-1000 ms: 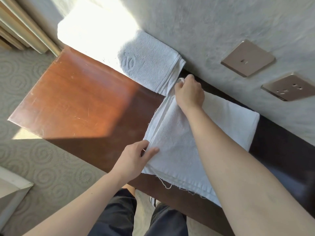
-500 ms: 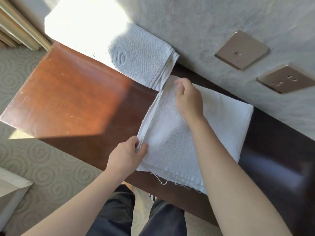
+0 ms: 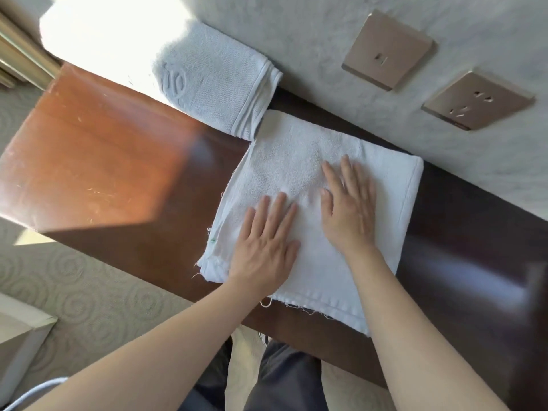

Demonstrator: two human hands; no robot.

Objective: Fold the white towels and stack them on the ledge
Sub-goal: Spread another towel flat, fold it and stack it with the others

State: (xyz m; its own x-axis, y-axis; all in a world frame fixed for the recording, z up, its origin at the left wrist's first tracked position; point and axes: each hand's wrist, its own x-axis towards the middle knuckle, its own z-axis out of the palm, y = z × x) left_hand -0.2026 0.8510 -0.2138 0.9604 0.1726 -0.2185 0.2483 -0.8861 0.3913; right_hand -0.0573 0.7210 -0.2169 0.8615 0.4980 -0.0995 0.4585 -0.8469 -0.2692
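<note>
A folded white towel (image 3: 382,209) lies flat on the dark wooden ledge (image 3: 100,173), its frayed edge toward me. My left hand (image 3: 264,247) rests palm down on the towel's near left part, fingers spread. Beside it, my right hand (image 3: 350,203) presses flat on the towel's middle, also with fingers apart. Neither hand grips anything. A second folded white towel (image 3: 213,90) with an embossed emblem sits at the back left against the wall, touching the first towel's far corner; its left part is washed out by sunlight.
Two metal wall plates, a switch (image 3: 388,50) and a socket (image 3: 477,100), are set in the wall behind the ledge. Patterned carpet (image 3: 89,292) lies below the ledge's front edge. A white object's corner (image 3: 20,327) shows at bottom left.
Both hands let go of the towel's left edge corners and now lie flat on top of it. The towel has settled flat on the ledge.
</note>
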